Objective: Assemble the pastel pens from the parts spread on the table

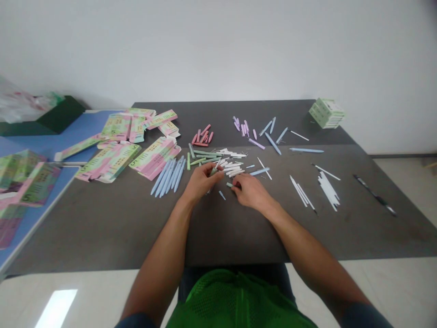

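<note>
My left hand (200, 183) is closed around a small green pen part (214, 171), with a thin pale piece sticking up from it. My right hand (251, 189) pinches another short green pen part (230, 185) just above the table. Past my fingers lie a pile of white pen pieces (234, 167) and several green pen barrels (205, 156). A small blue pen tip (222, 195) rests between my hands. To the left of my left hand, several assembled light-blue pens (168, 176) lie side by side.
Red (202, 136) and purple pen parts (245, 127) lie further back, near loose blue barrels (273, 143). White refills (328, 191) and a black pen (374, 195) are at right. Flattened cartons (155, 157) cover the left; a green box stack (327, 113) stands back right.
</note>
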The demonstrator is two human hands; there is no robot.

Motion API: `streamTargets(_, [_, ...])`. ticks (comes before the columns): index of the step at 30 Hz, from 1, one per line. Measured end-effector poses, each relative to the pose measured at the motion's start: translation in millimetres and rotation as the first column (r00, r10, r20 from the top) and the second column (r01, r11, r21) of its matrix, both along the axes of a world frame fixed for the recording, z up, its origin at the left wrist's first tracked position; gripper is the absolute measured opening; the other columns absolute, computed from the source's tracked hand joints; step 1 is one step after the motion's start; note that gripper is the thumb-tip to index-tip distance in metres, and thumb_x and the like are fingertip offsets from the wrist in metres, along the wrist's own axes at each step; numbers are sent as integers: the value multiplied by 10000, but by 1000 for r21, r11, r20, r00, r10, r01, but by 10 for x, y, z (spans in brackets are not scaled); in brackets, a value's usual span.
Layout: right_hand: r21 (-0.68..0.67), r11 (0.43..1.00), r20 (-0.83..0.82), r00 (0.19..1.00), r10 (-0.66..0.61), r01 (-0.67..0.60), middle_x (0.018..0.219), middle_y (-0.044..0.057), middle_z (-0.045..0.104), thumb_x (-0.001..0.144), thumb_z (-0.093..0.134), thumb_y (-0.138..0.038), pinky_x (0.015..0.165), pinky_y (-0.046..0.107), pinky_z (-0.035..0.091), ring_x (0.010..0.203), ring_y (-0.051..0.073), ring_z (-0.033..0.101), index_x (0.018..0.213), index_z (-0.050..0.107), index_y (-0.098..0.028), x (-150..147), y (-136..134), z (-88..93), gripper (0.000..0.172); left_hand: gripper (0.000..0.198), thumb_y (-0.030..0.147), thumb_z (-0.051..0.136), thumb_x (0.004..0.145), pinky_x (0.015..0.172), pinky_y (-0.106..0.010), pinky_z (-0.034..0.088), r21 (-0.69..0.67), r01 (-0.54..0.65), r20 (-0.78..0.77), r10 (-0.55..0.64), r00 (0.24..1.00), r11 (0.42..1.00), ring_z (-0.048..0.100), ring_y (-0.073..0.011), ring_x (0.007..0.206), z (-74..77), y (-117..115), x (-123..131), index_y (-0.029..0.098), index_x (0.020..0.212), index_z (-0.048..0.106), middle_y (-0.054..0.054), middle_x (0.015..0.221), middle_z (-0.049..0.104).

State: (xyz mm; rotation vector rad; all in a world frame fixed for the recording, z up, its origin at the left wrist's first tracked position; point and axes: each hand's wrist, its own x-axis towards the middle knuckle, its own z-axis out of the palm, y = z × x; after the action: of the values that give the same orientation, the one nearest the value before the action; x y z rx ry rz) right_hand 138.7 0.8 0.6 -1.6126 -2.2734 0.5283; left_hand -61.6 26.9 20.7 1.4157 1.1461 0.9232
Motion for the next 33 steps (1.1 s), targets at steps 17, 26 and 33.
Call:
streamTargets(17, [45, 998, 96, 995, 37, -42, 913, 104, 670, 893, 586, -141, 848, 332, 405, 923, 240, 582, 861, 627, -179, 232, 82, 38, 64, 462, 575, 454, 958, 540, -241, 349, 51, 44, -41, -42, 998, 998, 452, -123, 556, -136, -7, 223, 170, 884, 664, 2, 634, 580])
streamTargets(26, [51, 982, -31, 983, -178, 180, 1024, 119, 672, 928, 504, -131, 903, 306, 436, 962, 223, 612, 1136, 701, -161, 779, 264, 262, 287, 411, 513, 488, 955, 566, -250, 361, 84, 53, -41, -50, 998, 995, 466, -125, 587, -97, -22, 206, 169, 811, 662, 0, 662, 578])
streamTargets(33, [9, 931, 23, 931, -366, 365, 964, 106, 675, 871, 559, -168, 769, 292, 434, 857, 216, 610, 1032, 652, -158, 1069, 343, 264, 187, 367, 457, 436, 975, 563, -245, 356, 64, 89, -57, -86, 995, 994, 474, -127, 597, -123, -27, 231, 175, 897, 657, 4, 696, 603])
